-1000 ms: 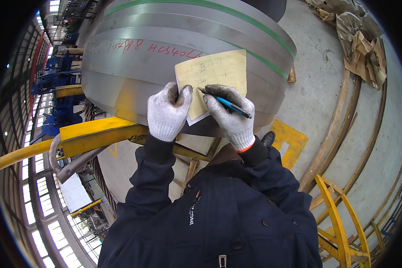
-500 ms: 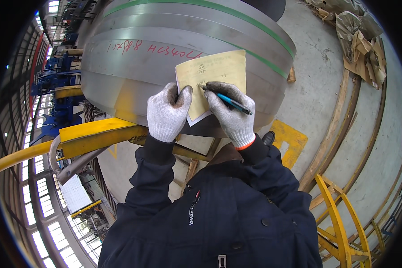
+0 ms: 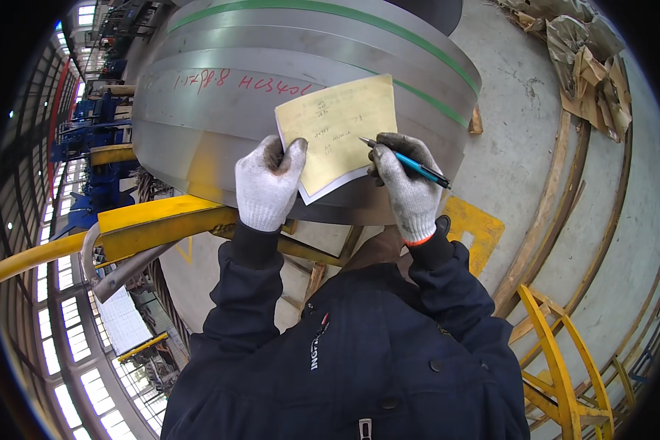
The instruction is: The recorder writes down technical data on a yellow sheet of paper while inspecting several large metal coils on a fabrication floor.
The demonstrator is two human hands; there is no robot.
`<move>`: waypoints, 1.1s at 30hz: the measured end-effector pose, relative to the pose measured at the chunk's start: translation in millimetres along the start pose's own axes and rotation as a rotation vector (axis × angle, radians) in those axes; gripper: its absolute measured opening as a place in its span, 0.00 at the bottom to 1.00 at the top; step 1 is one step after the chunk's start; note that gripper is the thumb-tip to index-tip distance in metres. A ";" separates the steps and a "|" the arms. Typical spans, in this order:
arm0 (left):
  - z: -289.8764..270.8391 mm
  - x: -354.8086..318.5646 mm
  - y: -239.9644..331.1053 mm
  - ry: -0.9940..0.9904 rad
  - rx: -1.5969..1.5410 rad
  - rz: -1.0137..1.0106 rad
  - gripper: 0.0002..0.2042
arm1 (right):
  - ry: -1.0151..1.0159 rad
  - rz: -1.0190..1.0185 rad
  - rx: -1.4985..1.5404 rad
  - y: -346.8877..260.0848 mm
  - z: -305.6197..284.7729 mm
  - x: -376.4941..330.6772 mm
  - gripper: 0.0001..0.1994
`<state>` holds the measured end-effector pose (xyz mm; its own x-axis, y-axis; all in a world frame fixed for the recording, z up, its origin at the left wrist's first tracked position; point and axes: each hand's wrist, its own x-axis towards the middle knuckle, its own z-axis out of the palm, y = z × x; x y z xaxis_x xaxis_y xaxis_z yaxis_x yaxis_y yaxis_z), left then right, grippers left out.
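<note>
My left hand (image 3: 270, 183), in a white knit glove with dirty fingertips, pinches the lower left edge of a yellow sheet of paper (image 3: 348, 139). Handwritten marks cover part of the sheet, and a white layer shows beneath it. In my right hand (image 3: 409, 183), gloved the same way, is a teal and black pen (image 3: 418, 169). Its tip is by the paper's right edge; whether it touches cannot be made out. Behind the paper lies a large grey steel coil (image 3: 220, 110) with green strapping and red handwriting on its side.
A yellow steel beam (image 3: 161, 224) juts in at the left, against the coil. Long timbers (image 3: 546, 213) lie on the floor to the right, with crumpled brown wrapping paper (image 3: 590, 81) at their far end. A yellow metal frame (image 3: 557, 359) stands at the lower right.
My right hand and the pen have moved right, off the middle of the sheet, uncovering more handwriting. The paper and my left hand have shifted slightly left.
</note>
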<state>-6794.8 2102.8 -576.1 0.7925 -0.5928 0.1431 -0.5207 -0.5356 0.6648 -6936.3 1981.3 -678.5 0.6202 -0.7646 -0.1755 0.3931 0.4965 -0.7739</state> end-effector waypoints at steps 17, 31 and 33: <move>-7.3 14.1 3.2 -0.071 0.143 0.008 0.14 | -0.076 -0.111 -0.033 15.1 1.7 3.4 0.09; -6.5 16.5 5.8 -0.073 0.151 0.038 0.14 | -0.080 0.013 0.041 18.9 4.0 7.4 0.10; -7.7 16.4 6.7 -0.089 0.159 0.008 0.14 | -0.079 0.026 0.049 19.0 4.0 8.1 0.10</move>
<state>-6782.8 2094.2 -563.7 0.7607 -0.6444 0.0778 -0.5761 -0.6150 0.5384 -6921.1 1986.2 -692.2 0.6819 -0.7169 -0.1451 0.4075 0.5371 -0.7386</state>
